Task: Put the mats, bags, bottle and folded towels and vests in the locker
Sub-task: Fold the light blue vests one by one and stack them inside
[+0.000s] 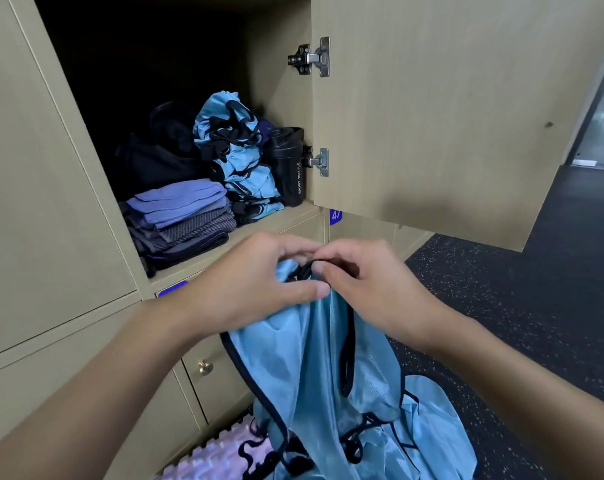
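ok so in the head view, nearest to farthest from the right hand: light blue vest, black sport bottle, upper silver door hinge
1. Light blue fabric vest, pinched by the right hand.
2. Black plastic sport bottle, shelf's right end.
3. Upper silver metal hinge, high up.

Forearms extended, left hand (255, 285), right hand (366, 285), both pinching vest (311, 362) (hands close together)

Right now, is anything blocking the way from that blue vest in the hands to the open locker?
Nothing visible stands between the blue vest and the locker; its door is swung open. Inside, folded towels, the vest pile and the sport bottle fill the shelf front, so it likely goes on top.
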Available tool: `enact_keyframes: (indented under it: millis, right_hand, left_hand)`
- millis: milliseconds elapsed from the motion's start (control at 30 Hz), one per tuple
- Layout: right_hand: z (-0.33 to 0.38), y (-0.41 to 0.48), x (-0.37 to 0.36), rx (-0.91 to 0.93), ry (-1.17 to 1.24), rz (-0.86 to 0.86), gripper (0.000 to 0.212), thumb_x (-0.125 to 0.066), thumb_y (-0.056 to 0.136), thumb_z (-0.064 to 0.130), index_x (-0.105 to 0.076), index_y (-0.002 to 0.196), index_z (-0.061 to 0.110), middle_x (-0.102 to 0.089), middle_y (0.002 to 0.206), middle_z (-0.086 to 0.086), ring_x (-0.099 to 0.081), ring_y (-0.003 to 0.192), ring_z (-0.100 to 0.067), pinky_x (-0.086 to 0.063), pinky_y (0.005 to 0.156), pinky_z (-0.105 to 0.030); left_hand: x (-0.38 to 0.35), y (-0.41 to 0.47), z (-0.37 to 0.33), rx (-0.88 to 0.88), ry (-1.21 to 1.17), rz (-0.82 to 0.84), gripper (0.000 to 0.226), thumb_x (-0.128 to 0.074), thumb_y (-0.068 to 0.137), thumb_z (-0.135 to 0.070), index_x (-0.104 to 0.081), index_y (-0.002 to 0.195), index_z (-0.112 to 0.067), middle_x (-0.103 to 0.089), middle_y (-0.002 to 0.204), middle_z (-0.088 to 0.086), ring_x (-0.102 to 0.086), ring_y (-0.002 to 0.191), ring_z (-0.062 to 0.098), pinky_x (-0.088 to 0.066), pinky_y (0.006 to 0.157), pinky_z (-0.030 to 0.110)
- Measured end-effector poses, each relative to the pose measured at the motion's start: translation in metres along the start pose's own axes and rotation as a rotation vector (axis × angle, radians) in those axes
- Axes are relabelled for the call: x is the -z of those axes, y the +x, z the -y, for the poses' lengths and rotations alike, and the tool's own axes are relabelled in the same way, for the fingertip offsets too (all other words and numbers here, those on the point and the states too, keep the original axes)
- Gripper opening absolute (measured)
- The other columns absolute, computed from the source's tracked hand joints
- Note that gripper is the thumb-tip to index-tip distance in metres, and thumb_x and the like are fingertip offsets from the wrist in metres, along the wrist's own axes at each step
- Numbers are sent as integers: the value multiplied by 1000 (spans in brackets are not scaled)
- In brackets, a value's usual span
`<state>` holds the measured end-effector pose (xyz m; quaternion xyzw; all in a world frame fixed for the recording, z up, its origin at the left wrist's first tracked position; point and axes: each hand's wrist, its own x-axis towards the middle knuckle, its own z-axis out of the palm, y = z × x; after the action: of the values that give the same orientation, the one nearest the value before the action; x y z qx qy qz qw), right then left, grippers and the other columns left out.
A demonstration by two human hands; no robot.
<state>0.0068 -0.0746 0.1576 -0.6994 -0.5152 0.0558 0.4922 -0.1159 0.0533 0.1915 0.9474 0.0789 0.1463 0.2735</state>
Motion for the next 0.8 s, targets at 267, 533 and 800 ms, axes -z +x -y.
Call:
enact_keyframes:
  millis: [267,533,800]
  right_hand:
    - [-6,-2,6,-65,14,-2,7,-65,90,12,-61,86,16,-65,75,-10,-48,61,-9,-43,60,-31]
    - [-6,-1,13,-79,-208,-141,17,-59,86,3,-65,84,19,-51,91,6,-51,77,-5,-40,69,-13]
    - [3,-2,14,-83,-76,-143,17,-58,90,8,-66,87,22,-67,71,7,-47,51,-2,-38,51,-13]
  left_hand:
    - [15,2,2,73,-19,-288,13,-71,91,-25,-73,80,-19,-61,55,-17,-49,41,-5,-33,42,7]
    - [26,-1,11,143,180,-500,20,-68,90,-34,-66,72,-26,-65,68,-10,-61,57,14,-48,57,31]
    - [23,-3,16,171,219,-352,19,-73,82,-43,-71,99,-33,-68,96,-26,-67,92,6,-52,85,30]
